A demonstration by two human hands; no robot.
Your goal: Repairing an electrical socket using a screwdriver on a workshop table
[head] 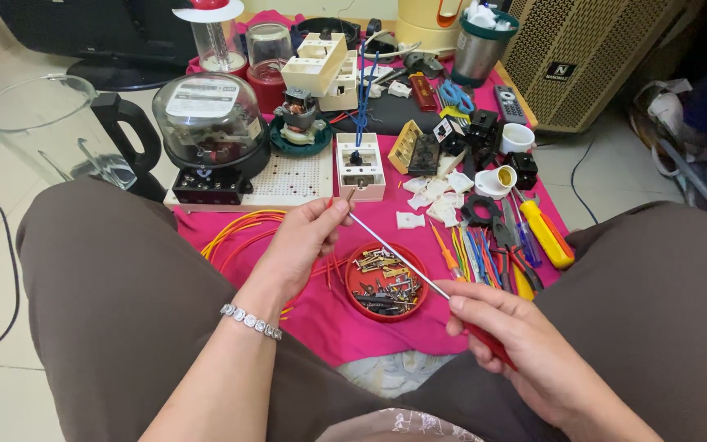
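Jug: clear plastic blender jug (42,131) with a black handle, far left on the tiled floor, well apart from both hands.
Meter: round glass-domed electricity meter (210,123) on a white perforated board (292,180), at the back edge of the pink cloth (321,319).
Wires: loops of thin orange and yellow wire (243,225) lie on the cloth, just behind the left wrist.
Left hand: left hand (300,241) is closed at the fingertips only, thumb and forefinger pinching the far tip of the screwdriver shaft; the other fingers are loosely curled. A beaded bracelet (251,322) sits on the wrist.
Switch box: small white switch box (359,168) stands just beyond the pinched tip, blue wires rising from it.
Screwdriver: long screwdriver (403,262), a thin bright steel shaft and a red handle, spans between the two hands. Its long axis runs diagonally, tip up-left and away from the body, handle down-right and close. The left hand is nearer the tip and the box; the right is nearer the body.
Lid: shallow red round lid (386,281) full of small metal terminals and screws lies directly under the shaft.
Right hand: right hand (509,336) is wrapped shut around the red handle, forefinger laid along the shaft's base.
Tools: coloured wire offcuts, pliers and a yellow-handled screwdriver (546,233) lie to the right, near white plastic fittings.
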